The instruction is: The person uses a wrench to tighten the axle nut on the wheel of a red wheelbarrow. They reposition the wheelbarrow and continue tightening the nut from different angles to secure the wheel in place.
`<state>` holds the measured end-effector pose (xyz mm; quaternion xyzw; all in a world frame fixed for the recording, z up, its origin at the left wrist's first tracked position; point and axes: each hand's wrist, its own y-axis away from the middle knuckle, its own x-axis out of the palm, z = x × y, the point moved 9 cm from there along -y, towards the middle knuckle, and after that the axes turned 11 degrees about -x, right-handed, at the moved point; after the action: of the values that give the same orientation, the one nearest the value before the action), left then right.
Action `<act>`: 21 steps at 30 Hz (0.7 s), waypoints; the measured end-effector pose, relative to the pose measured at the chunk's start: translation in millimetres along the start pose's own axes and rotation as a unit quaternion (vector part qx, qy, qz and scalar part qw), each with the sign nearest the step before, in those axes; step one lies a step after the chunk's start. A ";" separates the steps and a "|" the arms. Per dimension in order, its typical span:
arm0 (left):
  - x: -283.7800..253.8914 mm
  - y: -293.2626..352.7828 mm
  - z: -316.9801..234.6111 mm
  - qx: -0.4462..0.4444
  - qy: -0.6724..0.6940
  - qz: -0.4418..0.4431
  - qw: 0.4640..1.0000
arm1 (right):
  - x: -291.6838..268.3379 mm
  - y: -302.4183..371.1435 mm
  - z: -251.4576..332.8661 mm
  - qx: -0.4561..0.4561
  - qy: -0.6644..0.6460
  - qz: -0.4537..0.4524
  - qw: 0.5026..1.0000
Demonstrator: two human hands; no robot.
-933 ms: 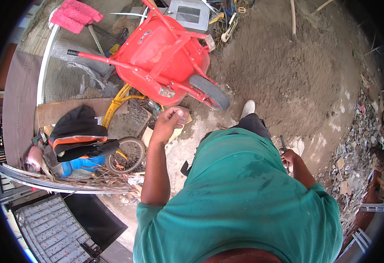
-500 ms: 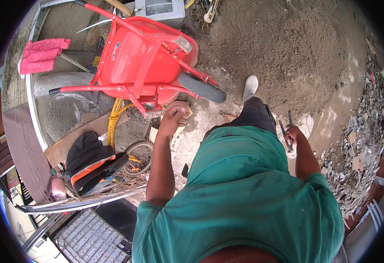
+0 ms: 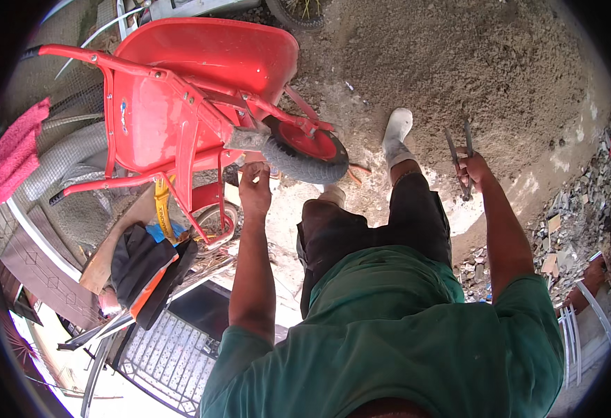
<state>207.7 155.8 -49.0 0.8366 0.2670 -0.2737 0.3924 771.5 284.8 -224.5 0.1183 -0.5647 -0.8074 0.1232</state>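
Observation:
In my right hand (image 3: pixel 474 171) is a dark metal pair of pincers (image 3: pixel 452 146), its two long handles pointing away from me and spread apart, its head below my fingers. My left hand (image 3: pixel 255 191) is closed, the fingers pinched together; whatever they hold, if anything, is hidden. Just beyond those fingertips shows a brownish block-like piece (image 3: pixel 252 171). A red wheelbarrow (image 3: pixel 201 59) stands tipped up ahead on the left, its underside and legs toward me. Its black wheel (image 3: pixel 305 164) is beside my left hand, and I cannot tell whether they touch.
Grey sand or mortar mix (image 3: pixel 459 63) covers the ground ahead. Rubble (image 3: pixel 577 209) lies along the right. At left are a pink cloth (image 3: pixel 19 153), a black and orange jacket (image 3: pixel 141 272) over a yellow bicycle frame (image 3: pixel 162 202), and wire mesh. A patterned metal gate (image 3: pixel 169 359) is lower left.
My view has shifted forward, and the wheelbarrow appears nearer and turned. My left hand has come close to its wheel. The right hand has swung forward with the pincers. Both legs now show.

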 end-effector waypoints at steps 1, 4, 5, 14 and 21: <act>0.0 -11.6 -0.3 0.032 0.012 -0.010 0.999 | 17.2 -23.0 21.9 -0.012 -0.008 0.010 1.000; 10.0 -54.8 22.5 0.016 0.074 -0.014 0.997 | 87.4 -95.6 81.5 -0.048 -0.084 0.075 0.992; 10.2 -75.8 44.3 0.035 -0.192 -0.022 0.981 | 118.9 -114.5 103.3 -0.072 -0.092 0.077 0.990; 75.5 -129.0 37.7 0.065 -0.135 -0.041 0.988 | 367.7 -299.0 131.8 -0.137 -0.195 0.132 0.962; 102.0 -115.6 48.5 0.077 -0.184 0.019 0.980 | 468.9 -336.4 100.0 -0.098 -0.209 0.206 0.951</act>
<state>191.4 204.0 -202.5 0.8042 0.1524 -0.4356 0.3746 274.9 328.8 -532.0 -0.1843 -0.5083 -0.8224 0.1766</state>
